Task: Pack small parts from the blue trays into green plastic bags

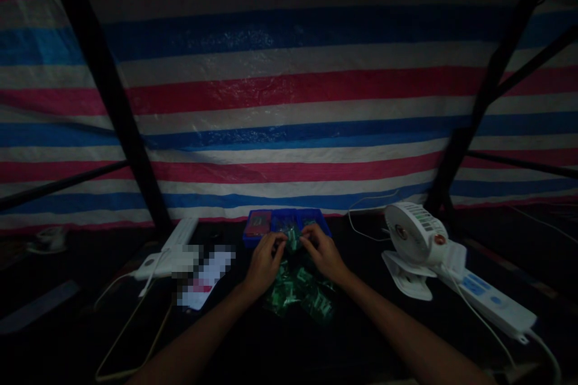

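in the head view, the left hand (pixel 263 264) and right hand (pixel 329 257) reach in from the near edge and meet near the middle. the fingers of both are narrow, thumb and forefinger drawn close, holding a small green packet (pixel 293 239) between them, the left at one side of it and the right at the other. just below the fingers, on the dark surface (pixel 347 349), lies a loose pile (pixel 300 293) of clear packets with green in them, some overlapping. just beyond the fingers stands a blue tray (pixel 247 236) with compartments; the left one has a reddish thing (pixel 259 222) in it, and the contents of the others are too dim to name. left of the fingers lie a partly blurred phone (pixel 211 274) and, farther out, a white box (pixel 174 261) with cords. well to the right of the fingers are a white fan (pixel 413 234) and a power strip (pixel 499 304). behind everything hangs a striped sheet (pixel 293 87)
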Available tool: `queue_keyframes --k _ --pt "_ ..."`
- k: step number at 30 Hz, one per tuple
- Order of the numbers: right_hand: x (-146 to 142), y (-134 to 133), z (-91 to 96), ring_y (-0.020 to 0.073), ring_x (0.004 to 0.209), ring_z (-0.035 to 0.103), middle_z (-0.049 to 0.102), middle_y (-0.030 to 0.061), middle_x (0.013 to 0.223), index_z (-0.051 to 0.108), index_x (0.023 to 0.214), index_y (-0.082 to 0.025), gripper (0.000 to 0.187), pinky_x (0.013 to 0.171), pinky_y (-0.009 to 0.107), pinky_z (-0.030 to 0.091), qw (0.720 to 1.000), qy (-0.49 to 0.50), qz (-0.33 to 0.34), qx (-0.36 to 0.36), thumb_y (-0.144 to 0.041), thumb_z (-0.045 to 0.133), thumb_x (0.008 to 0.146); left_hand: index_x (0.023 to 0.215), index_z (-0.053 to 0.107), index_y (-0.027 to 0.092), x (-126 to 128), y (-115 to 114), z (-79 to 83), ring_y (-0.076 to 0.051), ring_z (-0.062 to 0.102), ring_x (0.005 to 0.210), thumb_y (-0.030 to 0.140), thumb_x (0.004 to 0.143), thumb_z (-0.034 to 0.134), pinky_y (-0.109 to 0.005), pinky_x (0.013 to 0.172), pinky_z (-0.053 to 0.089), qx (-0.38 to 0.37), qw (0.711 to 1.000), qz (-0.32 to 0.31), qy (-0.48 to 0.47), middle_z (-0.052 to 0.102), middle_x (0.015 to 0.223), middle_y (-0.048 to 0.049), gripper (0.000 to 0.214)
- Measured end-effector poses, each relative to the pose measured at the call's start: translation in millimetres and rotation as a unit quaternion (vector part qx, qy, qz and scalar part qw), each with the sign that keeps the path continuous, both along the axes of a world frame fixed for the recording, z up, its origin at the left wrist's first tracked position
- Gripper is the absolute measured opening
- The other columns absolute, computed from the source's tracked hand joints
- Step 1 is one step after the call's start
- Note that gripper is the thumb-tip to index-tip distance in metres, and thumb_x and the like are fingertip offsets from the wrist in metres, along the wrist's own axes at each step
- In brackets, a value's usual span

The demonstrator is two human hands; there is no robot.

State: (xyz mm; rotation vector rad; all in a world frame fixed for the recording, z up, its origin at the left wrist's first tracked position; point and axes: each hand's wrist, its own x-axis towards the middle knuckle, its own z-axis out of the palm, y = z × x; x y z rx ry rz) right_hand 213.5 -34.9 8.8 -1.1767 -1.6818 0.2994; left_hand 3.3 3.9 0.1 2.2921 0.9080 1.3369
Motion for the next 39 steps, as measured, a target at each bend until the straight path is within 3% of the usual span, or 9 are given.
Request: queue_keyframes --k 6,11,17,22,27,31,34,39 --pt "1.8 1.9 -0.6 0.0236 0.098 0.067 0.071 0.0079 0.104 0.067 0.110 -0.023 0.024 0.091 0.037 0.050 0.999 -0.008 0.035 0.031 -0.028 0.045 0.103 0.118 0.067 0.024 -1.5 1.4 0.9 -0.023 0.067 0.102 0.026 0.104 0.047 -0.038 0.089 0.054 0.016 1.000 0.001 0.013 0.072 0.110 -0.0073 0.025" --pt "4.1 4.5 -3.2 0.0224 0.101 0.066 0.071 0.0059 0.111 0.069 0.117 -0.024 0.033 0.091 0.036 0.050 0.999 -0.013 0.041 0.026 -0.014 0.047 0.094 0.119 0.068 0.024 -1.5 1.2 3.0 -0.023 0.068 0.101 0.022 0.102 0.049 -0.038 0.089 0.055 0.016 1.000 -0.002 0.021 0.072 0.110 -0.0068 0.026" --pt "3.2 3.5 -1.7 0.0214 0.088 0.064 0.069 0.0050 0.099 0.069 0.106 -0.023 0.015 0.082 0.033 0.049 0.999 -0.030 0.036 0.026 -0.031 0.058 0.100 0.110 0.068 0.023 -1.5 2.8 0.3 -0.022 0.066 0.093 0.031 0.102 0.054 -0.034 0.081 0.054 0.009 1.000 0.008 0.011 0.071 0.102 -0.0059 0.017" --pt "2.0 2.0 1.1 0.0222 0.091 0.063 0.064 0.0060 0.093 0.068 0.093 -0.022 0.022 0.083 0.034 0.049 0.997 -0.041 0.035 0.050 -0.036 0.054 0.104 0.103 0.065 0.022 -1.5 3.6 -2.6 -0.021 0.066 0.086 0.037 0.103 0.053 -0.034 0.082 0.053 -0.004 0.999 0.036 0.002 0.070 0.094 -0.0044 0.020" --pt "2.9 3.3 -2.3 0.0226 0.094 0.066 0.069 0.0058 0.100 0.065 0.106 -0.023 0.018 0.087 0.034 0.049 0.999 -0.028 0.025 0.030 -0.035 0.051 0.105 0.098 0.063 0.022 0.3 0.9 -1.3 -0.020 0.066 0.083 0.039 0.103 0.053 -0.033 0.079 0.052 -0.020 0.999 0.040 0.011 0.069 0.090 -0.0027 0.020" --pt "4.4 3.1 -2.0 0.0208 0.083 0.068 0.071 0.0037 0.097 0.059 0.118 -0.023 0.020 0.077 0.031 0.050 1.000 -0.003 -0.010 0.006 -0.035 0.053 0.103 0.105 0.061 0.023 0.2 0.8 -2.8 -0.019 0.065 0.078 0.038 0.105 0.049 -0.032 0.075 0.050 -0.048 0.998 0.036 0.036 0.067 0.087 -0.0011 0.019" --pt "5.5 3.1 1.5 0.0219 0.089 0.069 0.072 0.0050 0.101 0.062 0.113 -0.023 0.019 0.082 0.032 0.051 0.999 0.016 -0.027 0.030 -0.034 0.050 0.103 0.114 0.061 0.023 -0.8 2.1 -5.6 -0.019 0.065 0.075 0.037 0.104 0.049 -0.032 0.072 0.050 -0.063 0.996 0.033 0.060 0.067 0.083 -0.0005 0.021" --pt "8.8 6.5 1.6 0.0255 0.093 0.069 0.073 0.0080 0.100 0.067 0.110 -0.021 0.027 0.082 0.034 0.053 0.994 0.070 -0.072 0.050 -0.037 0.047 0.103 0.100 0.067 0.022 -1.0 3.1 -8.7 -0.022 0.065 0.088 0.034 0.101 0.055 -0.035 0.078 0.050 -0.021 0.994 0.013 0.111 0.069 0.092 -0.0043 0.017"
